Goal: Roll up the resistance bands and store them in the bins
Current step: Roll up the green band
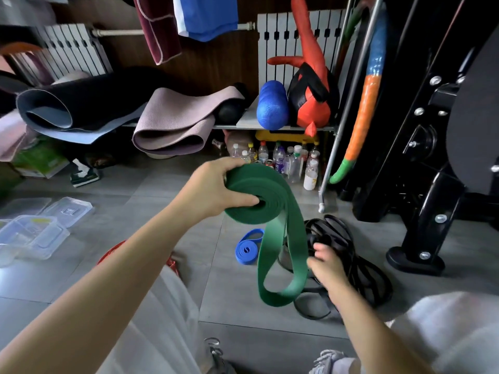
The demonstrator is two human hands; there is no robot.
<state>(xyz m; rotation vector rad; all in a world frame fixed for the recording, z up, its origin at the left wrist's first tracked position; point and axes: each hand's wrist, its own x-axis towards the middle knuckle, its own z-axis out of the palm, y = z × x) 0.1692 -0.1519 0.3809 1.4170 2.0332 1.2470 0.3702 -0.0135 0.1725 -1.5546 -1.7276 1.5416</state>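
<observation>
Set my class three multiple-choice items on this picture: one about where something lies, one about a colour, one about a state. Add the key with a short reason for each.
1. Where does the rolled blue band lie?
A) on the floor
B) in a clear bin
C) on the shelf

2. What colour is the held band, which the left hand grips?
A) red
B) green
C) black

3. In what state is the held band?
A) fully rolled
B) fully unrolled
C) partly rolled

Key:
1 A: it lies on the grey tiles, beside the heap of black bands.
2 B: the coil in the hand is plainly green.
3 C: a coil sits in the hand while a long loop hangs free below it.
</observation>
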